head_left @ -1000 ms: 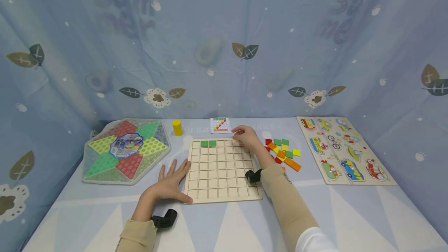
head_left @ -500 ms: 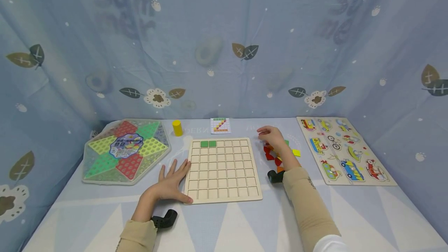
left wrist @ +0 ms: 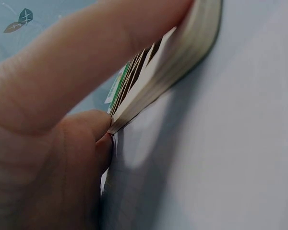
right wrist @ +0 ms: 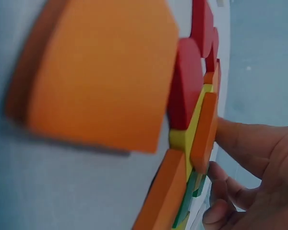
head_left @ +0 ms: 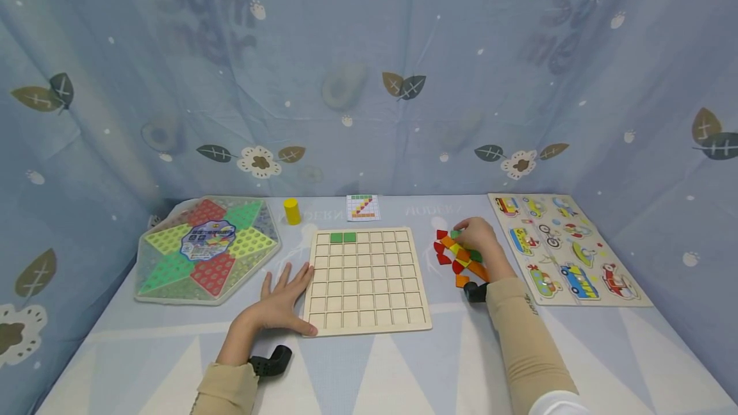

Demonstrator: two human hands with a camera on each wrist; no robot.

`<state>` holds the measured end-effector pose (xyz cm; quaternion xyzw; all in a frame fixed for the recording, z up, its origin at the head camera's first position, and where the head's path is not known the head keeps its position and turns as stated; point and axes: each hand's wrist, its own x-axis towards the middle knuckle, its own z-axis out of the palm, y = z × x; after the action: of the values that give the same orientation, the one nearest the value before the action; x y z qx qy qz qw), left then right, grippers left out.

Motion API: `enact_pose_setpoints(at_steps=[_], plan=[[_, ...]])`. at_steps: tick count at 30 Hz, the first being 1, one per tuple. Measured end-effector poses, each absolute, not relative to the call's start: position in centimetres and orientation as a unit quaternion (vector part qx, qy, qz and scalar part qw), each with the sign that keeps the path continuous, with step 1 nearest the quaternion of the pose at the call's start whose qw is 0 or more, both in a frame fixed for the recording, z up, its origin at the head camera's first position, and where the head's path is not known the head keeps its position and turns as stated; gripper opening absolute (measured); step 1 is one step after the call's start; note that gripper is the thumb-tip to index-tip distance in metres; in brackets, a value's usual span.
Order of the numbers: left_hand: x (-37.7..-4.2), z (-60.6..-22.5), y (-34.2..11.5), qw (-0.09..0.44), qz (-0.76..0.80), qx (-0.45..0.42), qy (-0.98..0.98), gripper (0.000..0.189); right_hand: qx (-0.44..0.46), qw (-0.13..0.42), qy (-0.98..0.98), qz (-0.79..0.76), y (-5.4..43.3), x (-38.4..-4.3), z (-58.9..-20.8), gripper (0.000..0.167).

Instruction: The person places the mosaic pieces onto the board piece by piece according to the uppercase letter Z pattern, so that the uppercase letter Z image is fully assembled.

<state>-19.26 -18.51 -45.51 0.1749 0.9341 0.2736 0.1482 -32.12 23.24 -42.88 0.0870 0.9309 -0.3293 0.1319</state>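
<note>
Your right hand (head_left: pixel 478 234) has just swung from the board's far right corner to the loose pieces (head_left: pixel 463 254), and its fingertips now reach a green piece (head_left: pixel 455 234) at the far side of that cluster; whether thumb and fingers already pinch it you cannot tell, as even the right wrist view leaves the contact hidden. An orange piece (right wrist: pixel 101 76) looms nearest that camera, clear of your fingers. To the left of the cluster lies the gridded board (head_left: pixel 366 287), with two green squares (head_left: pixel 343 237) seated side by side in its far row, unchanged through your reach, so the work seems to be at the picking stage with most cells unfilled. Your left hand (head_left: pixel 282 303) stays where it was, fingers spread wide along the board's left edge, thumb on the near left corner, which should steady it. Just beyond the board, the pattern card (head_left: pixel 363 207) and yellow cylinder (head_left: pixel 292 212) stay put, as do the star-patterned game (head_left: pixel 207 248) and vehicle puzzle (head_left: pixel 567 250) on either side.
</note>
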Motion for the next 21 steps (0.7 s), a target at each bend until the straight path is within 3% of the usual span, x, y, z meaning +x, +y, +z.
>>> enact_pose_setpoints(at_steps=[7,12,21], plan=[[-19.2,-45.5,-18.5,0.148,0.275,0.173,0.934,0.122,0.08,0.075,0.932,-0.347,23.1,-32.1,-43.1,0.022],[-19.2,-45.5,-18.7,0.149,0.28,0.178,0.932,0.12,0.076,0.029,0.894,-0.44,21.4,-32.0,-42.7,0.026],[-19.5,-46.0,-19.0,0.09,0.307,0.163,0.933,0.093,0.033,0.076,0.811,-0.579,15.6,-31.9,-42.2,0.033]])
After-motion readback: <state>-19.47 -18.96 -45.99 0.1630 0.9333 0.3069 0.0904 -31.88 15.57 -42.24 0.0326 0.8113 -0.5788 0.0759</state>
